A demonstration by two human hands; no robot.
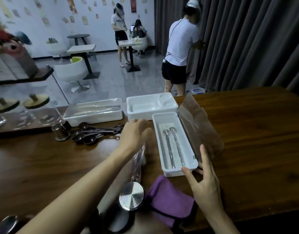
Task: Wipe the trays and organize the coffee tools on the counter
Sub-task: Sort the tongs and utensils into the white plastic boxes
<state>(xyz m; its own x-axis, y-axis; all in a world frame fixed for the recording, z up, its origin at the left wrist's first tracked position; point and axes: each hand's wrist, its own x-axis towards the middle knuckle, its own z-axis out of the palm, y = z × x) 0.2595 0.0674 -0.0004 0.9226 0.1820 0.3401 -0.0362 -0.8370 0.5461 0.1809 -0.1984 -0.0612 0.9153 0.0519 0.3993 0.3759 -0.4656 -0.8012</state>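
Observation:
A narrow white tray (156, 132) lies lengthwise on the wooden counter with two metal spoons (171, 146) inside; its clear lid (199, 129) stands open to the right. My right hand (202, 179) is at the tray's near right corner, fingers spread, thumb touching the near rim. My left hand (134, 134) hovers with relaxed fingers just left of the tray, holding nothing. A purple cloth (169, 200) lies at the near edge. A second white tray with compartments (133, 112) and a third, lidded tray (94, 110) sit farther back.
Dark measuring spoons (91, 132) and a small metal cup (60, 132) lie at the left. A ridged metal tamper (131, 196) and spoons in a plastic wrapper (138, 159) sit near me. Glass jars (35, 108) stand far left. People stand beyond the counter.

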